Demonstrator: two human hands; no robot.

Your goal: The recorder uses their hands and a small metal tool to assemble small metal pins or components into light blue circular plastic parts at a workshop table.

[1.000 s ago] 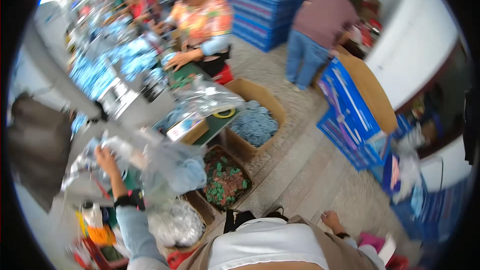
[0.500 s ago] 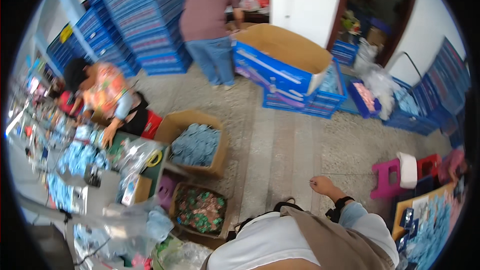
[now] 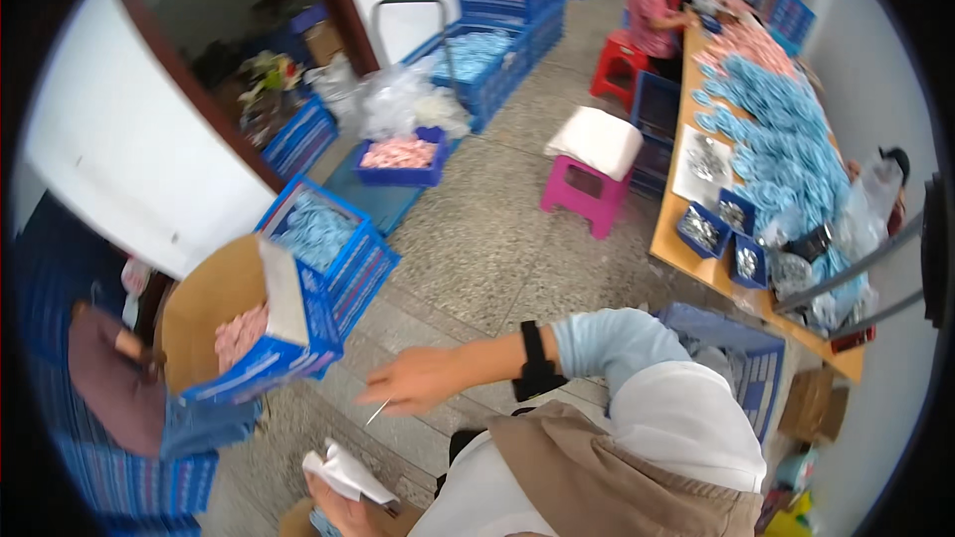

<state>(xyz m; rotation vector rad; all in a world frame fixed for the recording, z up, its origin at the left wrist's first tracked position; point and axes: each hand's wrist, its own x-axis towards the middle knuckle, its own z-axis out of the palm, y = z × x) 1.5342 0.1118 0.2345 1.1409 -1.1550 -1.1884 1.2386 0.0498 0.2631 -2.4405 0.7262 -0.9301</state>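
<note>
My right hand (image 3: pixel 416 379) is stretched across in front of me, its fingers pinched on a thin whitish stick (image 3: pixel 378 412), perhaps a pen. The stick's tip points down and to the left. A black band (image 3: pixel 537 361) circles that wrist. Lower and to the left, my left hand (image 3: pixel 343 509) grips a folded white sheet (image 3: pixel 348 473) that looks like paper or a small pad. A short distance separates the stick's tip from the sheet. The bottom edge cuts off part of my left hand.
At left, a person bends by a large blue-sided carton (image 3: pixel 313 313) with pink pieces. A blue crate (image 3: pixel 358 283) stands beside it. Ahead is a magenta stool (image 3: pixel 587 194). On the right, a long table (image 3: pixel 668 229) carries blue and pink pieces and small bins. A trolley handle (image 3: pixel 410 2) rises behind.
The view has swung to the right, bringing the long table further in. My left hand with the white sheet has come into view. My right arm now reaches across toward the left.
</note>
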